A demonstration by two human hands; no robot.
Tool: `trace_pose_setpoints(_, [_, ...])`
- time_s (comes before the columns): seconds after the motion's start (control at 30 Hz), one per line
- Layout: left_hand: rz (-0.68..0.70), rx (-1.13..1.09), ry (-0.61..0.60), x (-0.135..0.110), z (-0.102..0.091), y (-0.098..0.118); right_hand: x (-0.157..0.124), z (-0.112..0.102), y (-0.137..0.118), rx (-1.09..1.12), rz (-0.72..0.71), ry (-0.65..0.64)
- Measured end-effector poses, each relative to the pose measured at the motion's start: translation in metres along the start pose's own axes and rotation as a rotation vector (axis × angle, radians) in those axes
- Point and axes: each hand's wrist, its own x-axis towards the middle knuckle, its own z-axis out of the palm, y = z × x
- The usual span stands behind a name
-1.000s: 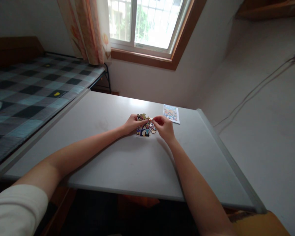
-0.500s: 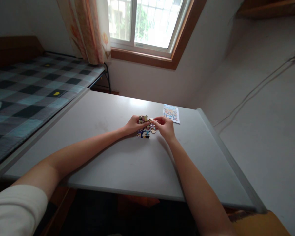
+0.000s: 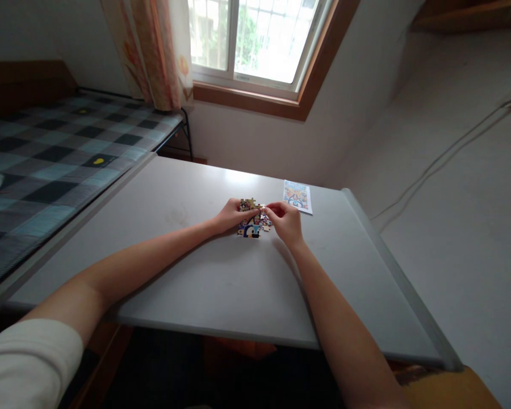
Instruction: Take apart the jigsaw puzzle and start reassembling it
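Note:
A small, partly joined colourful jigsaw puzzle (image 3: 252, 225) lies near the middle of the grey table (image 3: 221, 278). My left hand (image 3: 231, 216) rests on the puzzle's left side, fingers curled with the tips pressing on the pieces. My right hand (image 3: 285, 220) is at the puzzle's right edge, thumb and fingers pinched on a tiny puzzle piece (image 3: 263, 209) that meets my left fingertips. Both forearms stretch across the table.
A printed picture card (image 3: 297, 196) lies flat just beyond my right hand. A bed with a checked cover (image 3: 46, 165) runs along the table's left edge. A curtain (image 3: 153, 51) and window (image 3: 255, 40) are behind, a wall with a cable (image 3: 443, 153) to the right.
Both hands stay at the puzzle; my fingertips have drawn slightly closer together over its top edge. The puzzle has hardly shifted.

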Motion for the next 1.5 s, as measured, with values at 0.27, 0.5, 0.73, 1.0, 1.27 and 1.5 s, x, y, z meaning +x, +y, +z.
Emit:
trace_pose_setpoints(0.27, [-0.003,-0.036,-0.007,-0.001,0.0,0.0,0.006,0.002,0.01,0.312,0.273,-0.016])
trace_pose_setpoints(0.5, [-0.043,-0.124,0.011,0.0,0.002,0.003,0.002,-0.001,0.004,0.079,0.015,-0.007])
trace_pose_setpoints(0.73, [-0.04,-0.126,-0.005,-0.001,0.002,0.003,-0.001,0.002,0.0,-0.018,-0.033,0.064])
trace_pose_setpoints(1.0, [-0.052,-0.197,0.021,-0.001,0.002,0.001,0.004,0.003,0.007,0.31,0.2,0.017])
trace_pose_setpoints(1.27, [-0.045,-0.162,0.034,0.0,0.002,0.003,-0.005,0.003,-0.004,-0.099,-0.151,0.095])
trace_pose_setpoints(1.5, [-0.059,-0.214,0.014,-0.001,0.003,0.001,0.003,0.005,0.006,0.292,0.174,0.069])
